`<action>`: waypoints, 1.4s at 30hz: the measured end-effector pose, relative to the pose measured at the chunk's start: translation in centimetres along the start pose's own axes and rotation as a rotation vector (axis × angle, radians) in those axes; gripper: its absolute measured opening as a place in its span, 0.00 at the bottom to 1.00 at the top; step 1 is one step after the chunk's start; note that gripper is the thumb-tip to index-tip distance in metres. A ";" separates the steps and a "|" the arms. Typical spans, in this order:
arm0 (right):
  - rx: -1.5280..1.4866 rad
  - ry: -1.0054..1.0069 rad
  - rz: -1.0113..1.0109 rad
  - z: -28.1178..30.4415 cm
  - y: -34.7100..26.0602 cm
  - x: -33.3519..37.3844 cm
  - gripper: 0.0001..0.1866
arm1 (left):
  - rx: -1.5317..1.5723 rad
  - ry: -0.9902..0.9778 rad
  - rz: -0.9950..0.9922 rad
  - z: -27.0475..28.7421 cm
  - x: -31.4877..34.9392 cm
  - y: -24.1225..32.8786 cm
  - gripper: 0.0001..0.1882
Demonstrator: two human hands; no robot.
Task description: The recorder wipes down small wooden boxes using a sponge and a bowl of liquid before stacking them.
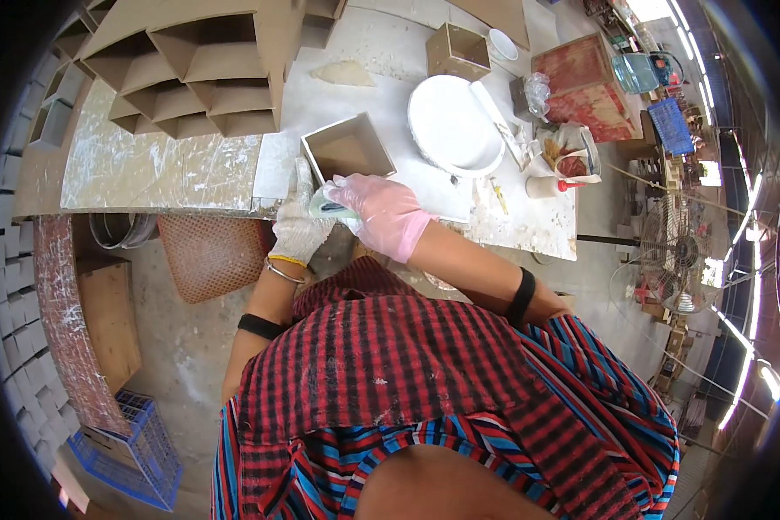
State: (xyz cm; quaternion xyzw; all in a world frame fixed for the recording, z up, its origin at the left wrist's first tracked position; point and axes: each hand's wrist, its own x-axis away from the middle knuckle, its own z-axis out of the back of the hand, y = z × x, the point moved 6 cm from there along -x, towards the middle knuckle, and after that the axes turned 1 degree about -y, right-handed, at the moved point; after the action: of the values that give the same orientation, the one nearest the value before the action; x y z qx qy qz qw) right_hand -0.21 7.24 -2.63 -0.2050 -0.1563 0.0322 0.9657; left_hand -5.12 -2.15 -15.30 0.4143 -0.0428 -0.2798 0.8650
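Observation:
An open brown box [348, 149] with pale edges stands tilted at the table's front edge. My left hand [300, 224], in a white knit glove, holds it at the near left corner, one finger stretched along its outer side. My right hand [385, 213], in a thin pink plastic glove, is closed around a pale green pad [328, 206] against the box's near side. Whether it is sponge or cloth I cannot tell. Right of the box lies a large round white basin [446, 156], with a long white strip across its right rim.
Stacked brown compartment boxes [204, 52] fill the table's far left. A smaller brown box [457, 54], a white cup [502, 44] and a white bottle with a red tip [544, 186] are at the right. Below stand a woven seat [212, 258] and a blue crate [139, 451].

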 end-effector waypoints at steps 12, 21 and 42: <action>0.176 0.086 0.169 -1.1 0.3 1.0 0.26 | 0.071 -0.111 0.024 -0.4 -0.4 -1.3 0.53; 0.141 0.398 0.215 0.4 1.6 2.0 0.22 | -0.238 -0.073 -0.238 3.6 -1.9 4.2 0.52; 0.243 0.302 -0.142 3.0 11.5 5.5 0.26 | -0.479 -0.180 -0.226 4.2 -1.9 7.7 0.49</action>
State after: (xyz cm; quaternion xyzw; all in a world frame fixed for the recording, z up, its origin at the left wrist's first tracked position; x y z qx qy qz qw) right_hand 4.08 19.58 -3.14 -0.0780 -0.0186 -0.0483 0.9956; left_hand -4.55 -0.15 -6.54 0.1739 -0.0057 -0.4121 0.8944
